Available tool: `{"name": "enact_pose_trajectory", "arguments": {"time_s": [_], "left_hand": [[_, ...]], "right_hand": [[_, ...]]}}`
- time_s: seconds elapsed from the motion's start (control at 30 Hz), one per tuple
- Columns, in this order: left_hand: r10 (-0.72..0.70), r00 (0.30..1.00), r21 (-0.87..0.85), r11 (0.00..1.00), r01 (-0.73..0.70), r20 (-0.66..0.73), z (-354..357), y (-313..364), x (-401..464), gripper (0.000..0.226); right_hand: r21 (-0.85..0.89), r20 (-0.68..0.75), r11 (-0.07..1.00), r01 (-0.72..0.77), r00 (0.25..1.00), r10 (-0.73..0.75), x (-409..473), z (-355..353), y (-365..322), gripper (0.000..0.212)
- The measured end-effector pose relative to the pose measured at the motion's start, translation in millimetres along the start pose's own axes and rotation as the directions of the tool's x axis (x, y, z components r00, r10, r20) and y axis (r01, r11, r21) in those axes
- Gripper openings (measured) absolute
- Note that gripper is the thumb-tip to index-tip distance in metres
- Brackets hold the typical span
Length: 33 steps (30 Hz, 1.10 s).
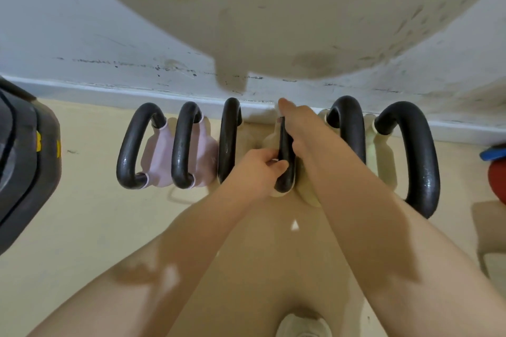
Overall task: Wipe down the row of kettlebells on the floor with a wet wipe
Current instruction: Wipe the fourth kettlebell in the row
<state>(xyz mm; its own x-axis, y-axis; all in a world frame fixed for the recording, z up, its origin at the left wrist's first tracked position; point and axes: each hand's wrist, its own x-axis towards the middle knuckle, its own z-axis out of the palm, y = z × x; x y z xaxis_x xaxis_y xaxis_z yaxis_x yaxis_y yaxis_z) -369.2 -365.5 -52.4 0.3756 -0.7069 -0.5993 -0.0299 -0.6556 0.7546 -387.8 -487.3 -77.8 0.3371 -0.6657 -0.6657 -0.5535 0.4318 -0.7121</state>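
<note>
Several kettlebells stand in a row along the wall, all with black handles. The two on the left are pink kettlebells (161,161); the others are cream. I am at the fourth kettlebell (286,172), in the middle of the row. My left hand (261,169) grips the near end of its handle. My right hand (299,128) wraps the far part of the same handle. A pale scrap of the wet wipe (277,113) shows under its fingertips; the remainder is hidden. The two right kettlebells (410,150) stand apart from my hands.
A black piece of gym equipment (24,161) with yellow marks sits on the floor at the left. A red and blue object (497,169) lies at the right edge. The scuffed white wall and baseboard (109,90) run behind the row. My shoe (301,325) is at the bottom.
</note>
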Motion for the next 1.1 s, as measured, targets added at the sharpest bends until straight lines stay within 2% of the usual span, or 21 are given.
{"name": "enact_pose_trajectory", "arguments": {"time_s": [0.1, 0.2, 0.3, 0.37, 0.43, 0.47, 0.53, 0.63, 0.7, 0.73, 0.8, 0.87, 0.9, 0.97, 1.0, 1.07, 1.1], "left_hand": [[0.008, 1.000, -0.015, 1.000, -0.008, -0.001, -1.4, -1.3, -0.1, 0.025], [-0.032, 0.999, -0.130, 0.991, 0.030, -0.011, -3.5, -7.4, -1.4, 0.018], [-0.061, 0.998, -0.198, 0.978, 0.057, -0.014, -3.7, -13.2, -4.0, 0.026], [-0.085, 0.996, -0.232, 0.970, 0.079, -0.017, -3.7, -15.0, -7.7, 0.040], [-0.081, 0.996, -0.248, 0.966, 0.071, -0.030, -3.6, -15.6, -12.9, 0.042], [-0.075, 0.996, -0.242, 0.968, 0.063, -0.040, -2.9, -15.9, -15.6, 0.041], [-0.065, 0.997, -0.265, 0.963, 0.050, -0.050, -1.1, -17.3, -19.9, 0.038], [-0.053, 0.998, -0.337, 0.941, 0.041, -0.026, 1.5, -19.0, -22.8, 0.027], [-0.007, 1.000, -0.315, 0.949, 0.007, -0.001, 1.8, -20.3, -22.2, 0.021], [0.015, 1.000, -0.297, 0.955, -0.011, 0.012, 1.6, -20.9, -22.4, 0.024], [0.029, 0.999, -0.287, 0.958, -0.023, 0.018, 0.0, -21.1, -21.7, 0.027], [0.010, 1.000, -0.306, 0.952, -0.004, 0.017, -2.2, -20.9, -21.6, 0.025], [0.009, 1.000, -0.315, 0.949, -0.002, 0.021, -3.3, -21.5, -21.5, 0.025], [0.013, 0.999, -0.313, 0.950, 0.000, 0.039, -4.6, -22.9, -20.7, 0.027], [0.016, 0.999, -0.316, 0.949, -0.002, 0.039, -4.6, -23.8, -20.8, 0.029], [0.017, 0.999, -0.335, 0.942, -0.006, 0.031, -3.3, -26.1, -20.1, 0.034], [0.015, 1.000, -0.341, 0.940, -0.006, 0.023, -2.1, -26.3, -20.1, 0.037]], "right_hand": [[-0.092, -0.015, 0.996, -0.012, 1.000, 0.011, -22.0, 0.9, 25.5, 0.038], [0.009, 0.019, 0.998, 0.063, 0.998, -0.063, -42.4, -1.2, 46.6, 0.028], [0.006, -0.037, 0.960, 0.279, 0.960, -0.279, -57.1, 0.9, 71.1, 0.024], [-0.055, -0.093, 0.894, 0.445, 0.889, -0.448, -63.6, 5.4, 87.5, 0.017], [-0.133, -0.097, 0.843, 0.521, 0.840, -0.534, -66.3, 11.3, 106.5, 0.014], [-0.181, -0.091, 0.830, 0.528, 0.831, -0.549, -65.6, 13.5, 117.1, 0.017], [-0.251, -0.064, 0.816, 0.520, 0.833, -0.550, -64.1, 17.3, 131.6, 0.038], [-0.375, -0.053, 0.815, 0.443, 0.867, -0.496, -63.2, 14.2, 128.8, 0.056], [-0.492, -0.098, 0.793, 0.360, 0.882, -0.461, -63.4, 8.7, 116.6, 0.074], [-0.566, -0.142, 0.747, 0.347, 0.852, -0.504, -67.9, 4.9, 109.0, 0.081], [-0.667, -0.201, 0.673, 0.321, 0.792, -0.577, -69.3, -1.5, 99.8, 0.075], [-0.636, -0.304, 0.743, 0.208, 0.818, -0.489, -73.9, -1.5, 96.0, 0.075], [-0.660, -0.326, 0.724, 0.200, 0.792, -0.516, -77.2, -0.3, 96.9, 0.078], [-0.685, -0.317, 0.666, 0.296, 0.701, -0.638, -87.3, 3.6, 96.3, 0.058], [-0.639, -0.308, 0.674, 0.369, 0.681, -0.665, -91.0, 5.7, 96.0, 0.045], [-0.473, -0.283, 0.755, 0.454, 0.733, -0.618, -93.6, 10.1, 88.7, 0.032], [-0.376, -0.263, 0.823, 0.426, 0.803, -0.535, -88.4, 12.9, 85.5, 0.028]]}}
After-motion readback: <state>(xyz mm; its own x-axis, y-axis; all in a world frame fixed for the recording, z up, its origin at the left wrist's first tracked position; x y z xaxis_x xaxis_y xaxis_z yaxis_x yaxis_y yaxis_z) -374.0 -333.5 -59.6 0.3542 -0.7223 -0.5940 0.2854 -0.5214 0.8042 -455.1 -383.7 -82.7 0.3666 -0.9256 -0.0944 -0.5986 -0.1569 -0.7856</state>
